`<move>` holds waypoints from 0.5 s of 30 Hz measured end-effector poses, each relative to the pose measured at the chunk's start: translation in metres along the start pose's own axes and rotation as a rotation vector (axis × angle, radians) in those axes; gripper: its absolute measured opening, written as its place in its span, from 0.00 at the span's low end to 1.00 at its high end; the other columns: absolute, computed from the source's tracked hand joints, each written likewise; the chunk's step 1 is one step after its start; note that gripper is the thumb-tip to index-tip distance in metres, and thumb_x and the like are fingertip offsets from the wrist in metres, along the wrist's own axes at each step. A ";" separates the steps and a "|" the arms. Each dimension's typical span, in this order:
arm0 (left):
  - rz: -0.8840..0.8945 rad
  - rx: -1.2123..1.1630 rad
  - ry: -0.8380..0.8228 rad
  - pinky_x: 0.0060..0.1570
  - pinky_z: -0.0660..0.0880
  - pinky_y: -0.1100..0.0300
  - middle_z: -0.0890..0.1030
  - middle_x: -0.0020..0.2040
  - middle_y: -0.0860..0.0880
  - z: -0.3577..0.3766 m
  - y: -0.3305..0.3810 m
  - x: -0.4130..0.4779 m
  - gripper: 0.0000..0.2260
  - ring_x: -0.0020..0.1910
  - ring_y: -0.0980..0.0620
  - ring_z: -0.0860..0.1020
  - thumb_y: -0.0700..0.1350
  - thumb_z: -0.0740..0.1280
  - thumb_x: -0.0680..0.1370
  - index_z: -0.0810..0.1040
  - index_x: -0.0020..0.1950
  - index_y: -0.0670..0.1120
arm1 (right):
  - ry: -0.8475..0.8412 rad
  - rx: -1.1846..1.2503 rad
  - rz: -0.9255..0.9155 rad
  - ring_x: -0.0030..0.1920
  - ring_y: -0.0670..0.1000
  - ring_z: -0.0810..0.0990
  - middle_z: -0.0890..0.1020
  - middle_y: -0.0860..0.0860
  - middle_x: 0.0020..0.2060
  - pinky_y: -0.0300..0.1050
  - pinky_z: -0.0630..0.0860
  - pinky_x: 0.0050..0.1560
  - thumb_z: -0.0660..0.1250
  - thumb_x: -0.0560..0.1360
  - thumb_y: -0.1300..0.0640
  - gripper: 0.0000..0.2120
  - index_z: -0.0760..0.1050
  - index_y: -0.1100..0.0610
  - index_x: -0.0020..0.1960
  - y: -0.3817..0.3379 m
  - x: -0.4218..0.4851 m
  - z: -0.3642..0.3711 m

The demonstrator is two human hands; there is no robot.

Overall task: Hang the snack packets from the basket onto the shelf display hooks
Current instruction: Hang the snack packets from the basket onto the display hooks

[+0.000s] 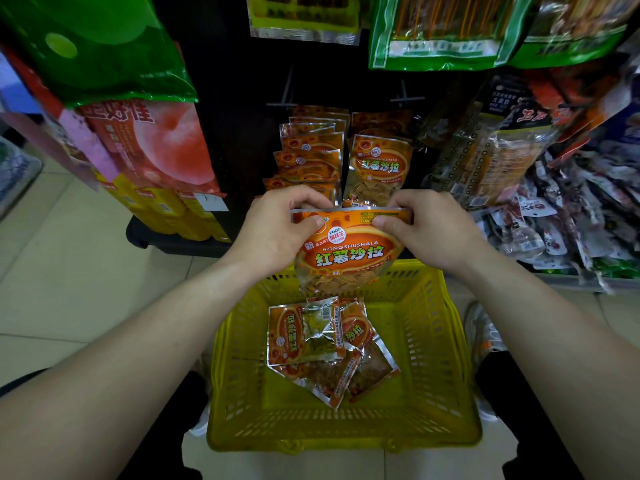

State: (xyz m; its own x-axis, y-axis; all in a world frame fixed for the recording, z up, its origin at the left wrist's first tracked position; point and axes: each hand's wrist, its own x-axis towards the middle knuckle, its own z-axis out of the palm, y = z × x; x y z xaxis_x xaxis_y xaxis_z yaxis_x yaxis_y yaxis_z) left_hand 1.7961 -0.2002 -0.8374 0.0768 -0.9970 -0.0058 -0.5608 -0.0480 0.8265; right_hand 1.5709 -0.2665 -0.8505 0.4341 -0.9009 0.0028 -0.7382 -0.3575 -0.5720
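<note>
An orange snack packet (349,252) is held upright above the yellow basket (446,358). My left hand (277,230) pinches its top left corner and my right hand (429,230) pinches its top right corner. Its top edge sits just below two rows of matching orange packets: the left hanging row (310,150) and the right hanging row (379,164), both on hooks against the dark shelf back. Several more orange packets (329,348) lie loose in the bottom of the basket.
Pink and yellow boxes (152,157) stand on the shelf at left, under green bags (93,46). Green packets (446,29) hang above right. Dark packets (485,150) and a heap of small sachets (561,223) fill the right side. The floor is tiled.
</note>
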 end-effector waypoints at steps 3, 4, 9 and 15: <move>0.004 -0.005 -0.002 0.48 0.79 0.60 0.81 0.54 0.58 0.000 0.000 0.000 0.08 0.56 0.56 0.78 0.43 0.70 0.78 0.80 0.52 0.57 | -0.015 -0.006 -0.007 0.38 0.51 0.79 0.79 0.45 0.33 0.51 0.75 0.38 0.67 0.77 0.42 0.12 0.71 0.45 0.38 0.000 0.000 0.001; 0.007 -0.003 -0.001 0.47 0.79 0.61 0.80 0.53 0.59 0.000 0.000 0.000 0.08 0.56 0.57 0.78 0.43 0.70 0.79 0.80 0.52 0.57 | -0.015 -0.009 -0.008 0.38 0.51 0.79 0.79 0.46 0.33 0.51 0.76 0.38 0.66 0.77 0.41 0.13 0.72 0.45 0.38 0.000 0.000 0.001; 0.002 -0.011 -0.008 0.46 0.79 0.62 0.81 0.52 0.59 0.001 -0.001 0.002 0.09 0.54 0.58 0.79 0.42 0.69 0.79 0.80 0.51 0.58 | 0.000 0.004 0.007 0.37 0.49 0.78 0.78 0.45 0.32 0.49 0.73 0.36 0.67 0.76 0.39 0.15 0.71 0.45 0.36 0.000 0.000 0.001; 0.002 -0.006 -0.019 0.45 0.79 0.62 0.81 0.54 0.57 0.002 -0.001 0.001 0.10 0.55 0.57 0.79 0.42 0.68 0.80 0.79 0.52 0.59 | 0.002 -0.004 0.016 0.38 0.52 0.77 0.76 0.44 0.31 0.49 0.72 0.37 0.67 0.76 0.39 0.17 0.68 0.44 0.33 0.000 0.000 0.000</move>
State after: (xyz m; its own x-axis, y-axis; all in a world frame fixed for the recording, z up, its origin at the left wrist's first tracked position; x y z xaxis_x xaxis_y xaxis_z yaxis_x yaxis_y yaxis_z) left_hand 1.7956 -0.2015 -0.8395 0.0598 -0.9981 -0.0153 -0.5562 -0.0460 0.8298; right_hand 1.5711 -0.2663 -0.8501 0.4210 -0.9070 -0.0050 -0.7473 -0.3437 -0.5686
